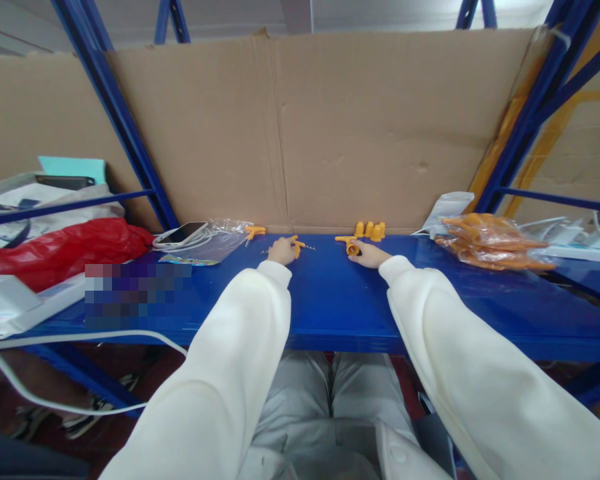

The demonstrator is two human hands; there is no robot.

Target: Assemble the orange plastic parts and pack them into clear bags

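My left hand (281,252) is closed on an orange-handled corkscrew (297,247) just above the blue shelf top; its thin metal spiral sticks out to the right. Another bit of metal spiral shows at the hand's left side, mostly hidden. My right hand (369,256) grips an orange plastic piece (353,249) with a round hollow end facing me and a bar pointing left. Several yellow-orange cups (375,232) stand upside down behind the right hand. Beyond my left hand, another orange corkscrew (255,231) lies by a clear plastic bag (215,243).
A phone (184,233) with a white cable lies to the left, near a red plastic bag (75,250) and a white power strip (45,303). Bagged orange parts (490,241) are at right. A cardboard sheet (370,127) closes off the back, between blue posts.
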